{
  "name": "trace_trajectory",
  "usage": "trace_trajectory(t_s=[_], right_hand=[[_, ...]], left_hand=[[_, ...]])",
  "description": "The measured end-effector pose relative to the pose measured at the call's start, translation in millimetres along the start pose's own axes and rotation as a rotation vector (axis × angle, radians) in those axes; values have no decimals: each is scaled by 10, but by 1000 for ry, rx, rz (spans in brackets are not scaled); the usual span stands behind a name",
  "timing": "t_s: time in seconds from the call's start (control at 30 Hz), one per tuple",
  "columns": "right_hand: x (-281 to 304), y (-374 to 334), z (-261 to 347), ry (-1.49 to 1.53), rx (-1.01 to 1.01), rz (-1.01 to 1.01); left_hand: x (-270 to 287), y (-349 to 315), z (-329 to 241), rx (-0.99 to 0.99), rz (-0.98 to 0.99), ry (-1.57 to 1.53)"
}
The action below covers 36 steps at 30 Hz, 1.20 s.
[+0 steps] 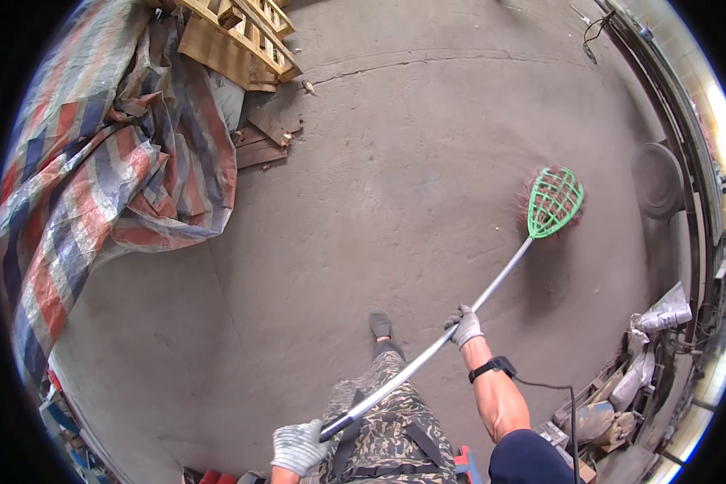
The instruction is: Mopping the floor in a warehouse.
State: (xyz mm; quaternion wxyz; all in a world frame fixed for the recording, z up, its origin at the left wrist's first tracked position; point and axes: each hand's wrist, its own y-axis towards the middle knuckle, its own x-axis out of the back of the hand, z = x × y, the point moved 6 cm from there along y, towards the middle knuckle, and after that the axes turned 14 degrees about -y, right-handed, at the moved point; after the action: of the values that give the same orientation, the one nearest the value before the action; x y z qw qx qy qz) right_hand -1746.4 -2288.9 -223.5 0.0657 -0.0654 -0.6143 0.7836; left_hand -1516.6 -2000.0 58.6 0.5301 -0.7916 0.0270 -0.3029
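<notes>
A long-handled broom (492, 286) runs slantwise across the view, its silver pole rising from my waist toward the far right. At its far end is a green plastic cage-like head (556, 202) with reddish-brown bristles, over the concrete floor; whether the bristles touch it I cannot tell. My left hand (298, 448), in a pale knitted glove, is closed round the black end of the pole near my hip. Farther up the pole, my right hand (465, 324), gloved too, grips the metal. A black band with a cable is on my right wrist.
A red, white and blue striped tarp (137, 185) hangs in folds at the left. Beyond it are a wooden pallet (242, 48) and board pieces (266, 141). A dark round disc (658, 181) leans at the right. Sacks and debris (621, 395) line the lower right edge.
</notes>
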Motion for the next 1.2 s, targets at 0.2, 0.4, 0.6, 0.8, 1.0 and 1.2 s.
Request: trace_trajectory(t_s=[0.2, 0.4, 0.6, 0.8, 1.0, 1.2], right_hand=[[-654, -492, -842, 3, -188, 116], [-1353, -527, -1609, -95, -241, 143], [-2590, -1217, -2194, -381, -257, 208], [-3137, -1401, -2664, -569, -313, 309], [-3641, -1154, -2459, -630, -405, 403], [-3665, -562, -1424, -465, -455, 333]], left_hand=[[136, -462, 955, -68, -368, -77], [365, -826, 1694, 17, -488, -122], [317, -1198, 2419, 158, -641, -268], [88, -1609, 2592, 391, -609, -301], [903, -1340, 1603, 579, -476, -303], [1449, -601, 1144, 505, -239, -286]])
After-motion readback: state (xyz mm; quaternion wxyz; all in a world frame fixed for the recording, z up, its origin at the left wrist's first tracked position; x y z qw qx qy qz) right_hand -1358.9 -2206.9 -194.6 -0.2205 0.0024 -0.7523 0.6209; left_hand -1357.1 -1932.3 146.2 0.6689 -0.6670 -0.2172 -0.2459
